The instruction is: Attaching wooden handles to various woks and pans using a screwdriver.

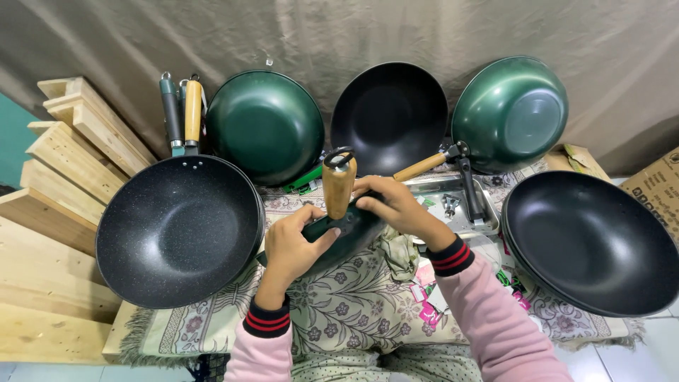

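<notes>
My left hand (293,244) and my right hand (396,206) both grip a dark green pan (351,235) held on edge over a patterned cloth (339,304). Its wooden handle (337,185) stands upright between my hands, with a black metal hanging loop on top. My right hand's fingers sit at the base of the handle. My left palm presses the pan's outer side. Most of the pan's body is hidden behind my hands.
A black speckled wok (178,230) lies at left, a black wok (590,240) at right. Two green woks (265,126) (509,113) and a black one (389,113) lean on the curtain behind. A steel tray (488,219) holds screws and handles. Wooden planks (56,212) are stacked at far left.
</notes>
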